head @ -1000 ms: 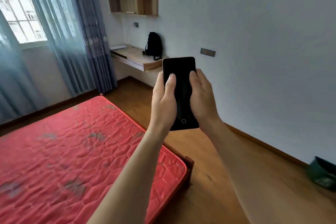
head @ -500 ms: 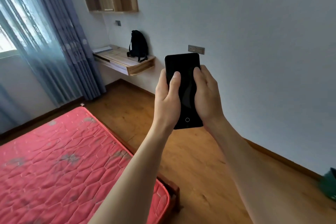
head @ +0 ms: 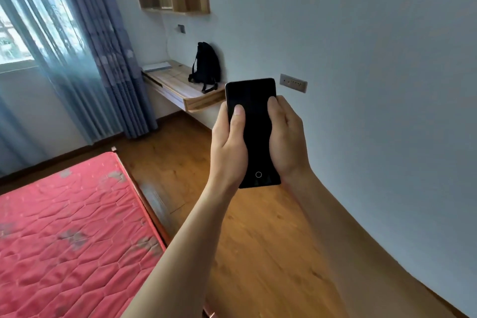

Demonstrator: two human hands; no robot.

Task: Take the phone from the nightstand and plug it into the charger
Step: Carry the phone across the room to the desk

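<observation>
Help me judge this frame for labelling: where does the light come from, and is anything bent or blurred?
Head view: daylight enters through the window at left, behind sheer curtains, and blows out there; the phone, held in the left hand and right hand, is sharp with a dark screen; wide-angle distortion curves the wall's foot; the red mattress softens toward the lower left edge.

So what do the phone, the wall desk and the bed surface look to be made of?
Phone, held in left hand and right hand: glossy black glass front, faint reflections, pale metallic-looking edge. Wall desk: light wood or laminate, visible grain, matte. Bed surface: red quilted fabric with stitched pattern and a slight sheen, greyish worn patches.
</observation>
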